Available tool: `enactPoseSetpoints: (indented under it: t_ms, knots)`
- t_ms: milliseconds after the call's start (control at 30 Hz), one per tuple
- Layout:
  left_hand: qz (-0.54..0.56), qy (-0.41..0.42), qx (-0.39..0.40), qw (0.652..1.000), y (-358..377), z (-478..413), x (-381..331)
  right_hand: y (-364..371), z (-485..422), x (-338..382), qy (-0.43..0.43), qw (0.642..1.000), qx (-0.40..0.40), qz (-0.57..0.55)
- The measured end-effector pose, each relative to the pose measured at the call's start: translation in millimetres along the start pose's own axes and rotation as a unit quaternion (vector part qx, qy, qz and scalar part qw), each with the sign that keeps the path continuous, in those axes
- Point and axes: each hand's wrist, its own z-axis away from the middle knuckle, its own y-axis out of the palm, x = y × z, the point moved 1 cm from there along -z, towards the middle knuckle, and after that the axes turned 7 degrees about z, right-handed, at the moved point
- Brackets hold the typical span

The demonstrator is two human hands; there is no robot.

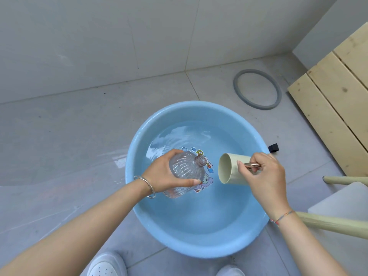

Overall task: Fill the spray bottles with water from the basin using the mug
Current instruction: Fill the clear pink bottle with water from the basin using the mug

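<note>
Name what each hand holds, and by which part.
The left hand grips the bottle round its body; the right hand holds the mug by its handle.

Saw the basin (199, 250) on the floor (59, 136), water (189, 136) in it. Over the water, saw the bottle (185, 172) at left, the mug (233, 174) just right of it, apart. Behind-right on the floor, a ring (258, 106); planks (328, 108) farther right.

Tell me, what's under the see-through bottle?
Water in the blue basin, and a cartoon sticker on its bottom. The bottle and the left hand cover part of the sticker, so the whole drawing cannot be seen.
</note>
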Motion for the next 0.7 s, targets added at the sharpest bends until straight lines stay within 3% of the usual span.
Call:
enactPoseSetpoints:
  t_ms: [467, 700]
  knots:
    - [-0.021, -0.005, -0.009, 1.000, 0.1, -1.6, 4.3, 18.3, 7.9, -10.4, 0.010, 0.999, 0.047, 0.019]
    - [-0.009, -0.003, -0.007, 1.000, -0.6, -0.3, 2.6, 3.4, 6.2, -10.9, 0.146, 0.981, 0.015, -0.127]
